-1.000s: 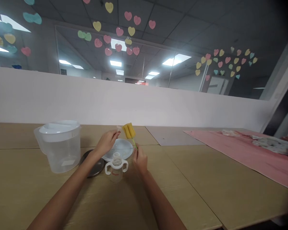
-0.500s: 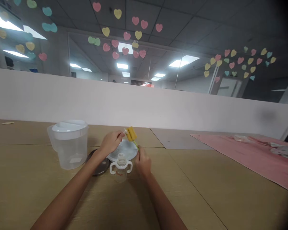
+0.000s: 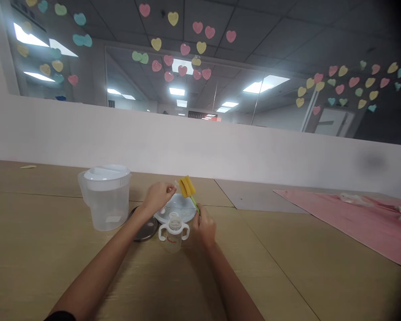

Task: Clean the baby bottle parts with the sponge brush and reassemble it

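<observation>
My right hand [image 3: 205, 225] grips the green handle of a sponge bottle brush [image 3: 187, 186], its yellow head tilted up and to the left. Just left of the sponge, my left hand [image 3: 160, 196] is closed in a pinch on a small clear piece [image 3: 176, 183], too small to make out its kind. Below and between both hands stands a clear baby bottle [image 3: 173, 240], upright and uncapped, with white handles on either side. Behind the bottle lies a pale dish [image 3: 190, 217], partly hidden by the left hand and the bottle.
A translucent lidded pitcher [image 3: 109, 205] stands on the left. Between it and the bottle lies a dark round lid [image 3: 147, 231], partly under my left forearm. A pink cloth [image 3: 347, 223] with crumpled plastic [image 3: 354, 199] covers the table's right side. A white wall [image 3: 153, 142] rises behind.
The brush head has come apart slightly from the left hand's clear piece and stands more upright. The whole view has shifted, so everything appears further right.
</observation>
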Tool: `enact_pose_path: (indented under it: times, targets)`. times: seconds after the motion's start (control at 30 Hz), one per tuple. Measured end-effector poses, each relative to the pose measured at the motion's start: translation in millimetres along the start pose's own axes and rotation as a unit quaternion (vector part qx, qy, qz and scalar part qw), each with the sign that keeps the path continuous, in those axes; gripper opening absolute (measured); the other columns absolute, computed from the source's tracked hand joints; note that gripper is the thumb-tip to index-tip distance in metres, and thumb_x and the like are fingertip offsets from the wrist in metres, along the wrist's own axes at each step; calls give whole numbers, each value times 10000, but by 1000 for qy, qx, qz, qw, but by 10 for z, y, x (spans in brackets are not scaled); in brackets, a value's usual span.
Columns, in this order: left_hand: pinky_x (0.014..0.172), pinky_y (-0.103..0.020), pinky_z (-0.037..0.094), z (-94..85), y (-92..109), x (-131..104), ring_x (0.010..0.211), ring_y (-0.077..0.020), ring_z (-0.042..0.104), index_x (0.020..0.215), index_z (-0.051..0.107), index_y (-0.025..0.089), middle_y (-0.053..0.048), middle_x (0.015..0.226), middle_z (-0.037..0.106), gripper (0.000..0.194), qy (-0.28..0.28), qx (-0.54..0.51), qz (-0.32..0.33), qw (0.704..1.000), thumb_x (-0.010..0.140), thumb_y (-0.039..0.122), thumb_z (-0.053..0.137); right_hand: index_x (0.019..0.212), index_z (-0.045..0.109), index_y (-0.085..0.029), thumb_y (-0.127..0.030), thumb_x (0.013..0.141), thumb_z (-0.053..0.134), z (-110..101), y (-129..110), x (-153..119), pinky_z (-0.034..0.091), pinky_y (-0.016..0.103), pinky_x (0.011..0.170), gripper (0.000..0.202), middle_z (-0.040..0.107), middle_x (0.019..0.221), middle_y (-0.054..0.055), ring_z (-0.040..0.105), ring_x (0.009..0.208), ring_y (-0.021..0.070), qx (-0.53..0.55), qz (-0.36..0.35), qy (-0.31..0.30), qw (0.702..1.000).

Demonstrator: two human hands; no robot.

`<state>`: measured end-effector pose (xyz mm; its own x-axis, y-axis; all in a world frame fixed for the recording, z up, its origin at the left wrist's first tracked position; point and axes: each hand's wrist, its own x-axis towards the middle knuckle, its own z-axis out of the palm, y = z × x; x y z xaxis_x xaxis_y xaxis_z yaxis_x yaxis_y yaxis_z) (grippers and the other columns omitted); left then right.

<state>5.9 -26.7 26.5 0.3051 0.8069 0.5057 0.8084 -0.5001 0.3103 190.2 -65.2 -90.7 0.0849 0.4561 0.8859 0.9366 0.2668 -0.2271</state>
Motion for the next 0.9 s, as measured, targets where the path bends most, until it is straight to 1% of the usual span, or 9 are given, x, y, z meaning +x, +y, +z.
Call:
enact_pose_path:
  times: [0.2,0.4,0.5,0.6,0.67,0.77,0.83,0.9]
  targets:
    - [607,-264,399,-11,5,-6,791,-228,646,925,719,210,-73,851,721,341,10,30,-30,999,836,411,460,1100,597,-137,-172,864,344,6,1,-4,464,222,674,347,699,947,92,651,786,162,1,-11,2,1000]
    - [617,-267,422,-2,2,-8,784,-235,654,884,730,226,-73,827,724,319,30,72,-44,996,818,409,477,1087,606,-139,-162,850,343,-13,-27,4,454,195,664,355,701,913,83,645,751,138,-6,-18,2,1000]
    - [623,-277,428,8,14,-15,780,-243,651,874,728,217,-77,823,722,328,39,75,-43,995,817,420,477,1086,605,-142,-163,850,343,-27,-42,13,451,198,656,353,702,915,81,644,741,138,-4,-20,7,1000]
    - [611,-271,418,-29,-14,-6,771,-234,648,898,718,227,-62,828,721,335,36,51,-35,997,821,437,467,1083,602,-145,-164,852,341,-36,-43,20,445,197,648,349,703,903,76,642,741,137,-4,-17,10,1000]
    - [589,-256,406,-94,-93,18,721,-213,645,893,715,232,-48,792,719,334,1,26,-20,999,822,437,460,1071,606,-144,-164,851,345,-33,-34,21,439,196,639,341,703,890,71,640,734,136,-5,-19,13,1000]
    - [562,-245,397,-205,-304,57,608,-186,626,747,714,197,-54,676,699,361,-90,27,-8,996,824,417,439,1035,619,-149,-159,842,360,-15,-17,14,429,196,620,323,703,854,59,635,706,133,-11,-32,16,999]
    - [564,-248,409,-236,-471,67,585,-183,621,648,691,165,-78,656,693,364,-142,56,-36,988,818,362,437,1018,625,-154,-157,835,367,-2,-11,7,421,195,605,317,701,824,51,627,678,128,-15,-40,14,999]
    - [553,-253,424,-198,-618,61,552,-186,619,569,662,135,-109,627,685,318,-187,81,-78,976,784,270,471,1009,628,-155,-159,831,372,4,-11,4,414,194,593,312,698,797,46,619,653,122,-17,-44,9,999]
